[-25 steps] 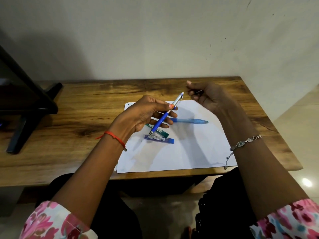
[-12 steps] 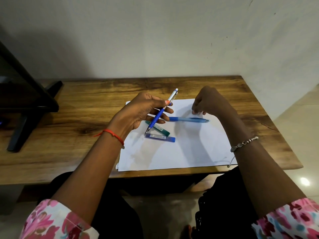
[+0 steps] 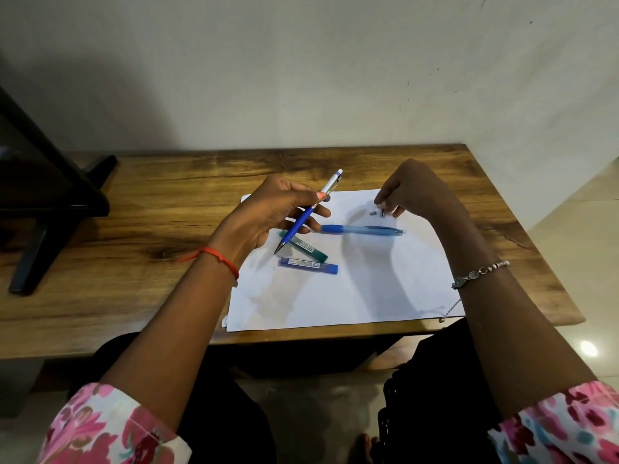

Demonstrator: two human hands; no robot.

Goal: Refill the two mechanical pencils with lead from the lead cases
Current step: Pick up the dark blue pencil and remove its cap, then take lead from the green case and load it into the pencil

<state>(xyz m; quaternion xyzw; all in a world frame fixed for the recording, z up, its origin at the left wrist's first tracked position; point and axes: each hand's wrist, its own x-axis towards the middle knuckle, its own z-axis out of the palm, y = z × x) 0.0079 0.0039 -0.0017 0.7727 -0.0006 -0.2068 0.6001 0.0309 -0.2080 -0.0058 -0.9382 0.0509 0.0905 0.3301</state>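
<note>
My left hand [image 3: 268,216] grips a blue and silver mechanical pencil [image 3: 330,184], tip pointing down and toward me, above the white paper [image 3: 351,296]. A second, light blue pencil [image 3: 365,230] lies flat on the paper. A green lead case [image 3: 308,247] and a blue lead case [image 3: 310,264] lie side by side below my left hand. My right hand [image 3: 412,192] hovers low over the paper's far edge, fingertips pinching a small dark cap piece [image 3: 382,213]. A tiny grey piece [image 3: 372,213] lies loose on the paper just left of it.
The paper rests on a wooden table [image 3: 134,262] against a pale wall. A black stand [image 3: 50,189] occupies the table's left end. The table's right edge drops off to a tiled floor [image 3: 586,246].
My right hand came down from a raised position to the paper's far edge, and a tiny grey piece now lies there. My left hand kept the pencil, shifting slightly.
</note>
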